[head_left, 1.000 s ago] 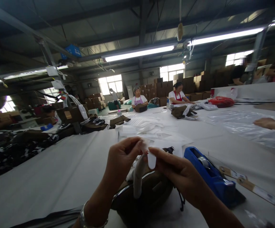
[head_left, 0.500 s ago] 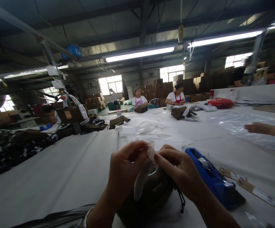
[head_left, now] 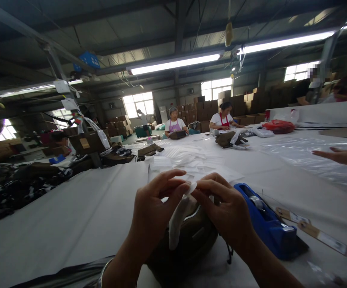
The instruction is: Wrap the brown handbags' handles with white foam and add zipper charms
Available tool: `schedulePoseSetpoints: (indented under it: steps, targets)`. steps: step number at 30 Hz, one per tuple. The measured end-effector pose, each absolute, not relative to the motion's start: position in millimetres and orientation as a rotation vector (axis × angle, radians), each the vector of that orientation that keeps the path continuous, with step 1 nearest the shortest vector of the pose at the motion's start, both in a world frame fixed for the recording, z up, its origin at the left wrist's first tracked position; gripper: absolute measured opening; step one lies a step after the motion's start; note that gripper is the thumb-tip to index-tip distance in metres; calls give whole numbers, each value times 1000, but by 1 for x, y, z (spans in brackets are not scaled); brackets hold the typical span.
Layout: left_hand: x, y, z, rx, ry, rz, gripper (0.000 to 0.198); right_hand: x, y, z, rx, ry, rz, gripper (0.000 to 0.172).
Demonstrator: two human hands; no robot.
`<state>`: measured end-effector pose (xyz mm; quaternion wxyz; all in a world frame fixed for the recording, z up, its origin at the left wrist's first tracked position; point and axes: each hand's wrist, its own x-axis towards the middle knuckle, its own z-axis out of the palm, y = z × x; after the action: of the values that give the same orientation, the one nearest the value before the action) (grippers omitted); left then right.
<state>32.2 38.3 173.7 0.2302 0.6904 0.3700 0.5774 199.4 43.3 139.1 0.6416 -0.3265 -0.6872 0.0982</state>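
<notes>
My left hand (head_left: 155,210) and my right hand (head_left: 224,210) meet above a dark olive bag (head_left: 191,240) with a silver zipper on the white table (head_left: 80,216). Both pinch the top of a small pale strip (head_left: 178,218) between thumb and fingertips; the strip hangs down over the bag. The other fingers of my left hand are lifted and curled. A black cord hangs at the bag's right side.
A blue tape dispenser (head_left: 266,224) lies right of my hands, with cardboard tags (head_left: 311,231) beyond it. White sheets (head_left: 191,164) lie ahead. Another person's hand (head_left: 338,156) reaches in over clear plastic at right. Two people (head_left: 197,122) sit at the far end. Dark goods pile at left.
My hands have drawn closer together over the bag and the pale piece is now pinched between them. The other person's hand at right has opened its fingers.
</notes>
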Motion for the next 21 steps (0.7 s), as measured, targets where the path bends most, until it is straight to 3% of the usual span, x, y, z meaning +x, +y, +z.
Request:
schedulePoseSetpoints:
  steps: [3,9,13,16,21]
  targets:
    - [38,39,178,1893,947,1581,31,203,44,142,-679,-1551,-73,26]
    - [37,49,181,1640,768,1615,40,212,45,144,-473,-1777,-363,19]
    - [28,62,181,1402,678,1804,39,212,49,122,-492,-1846,-337,20]
    - [27,59,168,1574,861,1814,31,218,47,105,-501,-1813,-254,25]
    - [34,42,131,2155,1305,1288,58,238,34,72,-704,-1503,-52,37]
